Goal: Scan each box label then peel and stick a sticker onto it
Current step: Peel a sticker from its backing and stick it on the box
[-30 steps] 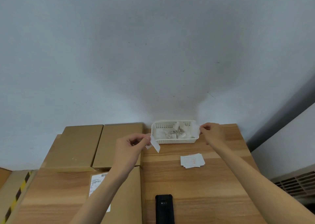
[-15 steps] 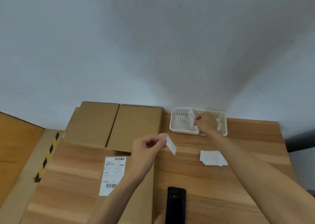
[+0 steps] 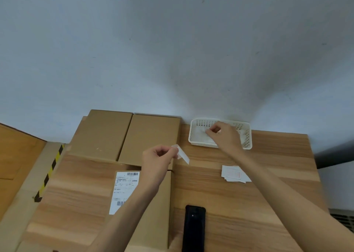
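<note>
My left hand (image 3: 159,160) is raised over the seam between the boxes and the tabletop (image 3: 268,203), thumb and forefinger pinching a white sticker (image 3: 183,156) by one end; the free end hangs down to the right. My right hand (image 3: 224,134) is inside the white basket (image 3: 248,138) at the back of the tabletop, fingertips drawn together over the white scraps there; whether they grip one I cannot tell. The near box (image 3: 153,203) lies flat below my left forearm, its white label (image 3: 124,190) facing up with barcodes at top and bottom, partly covered by the forearm. Two more boxes (image 3: 124,134) lie side by side behind it against the wall. A small stack of stickers (image 3: 234,174) with red print lies on the tabletop near my right forearm. The black scanner (image 3: 194,226) lies on the tabletop just right of the near box.
</note>
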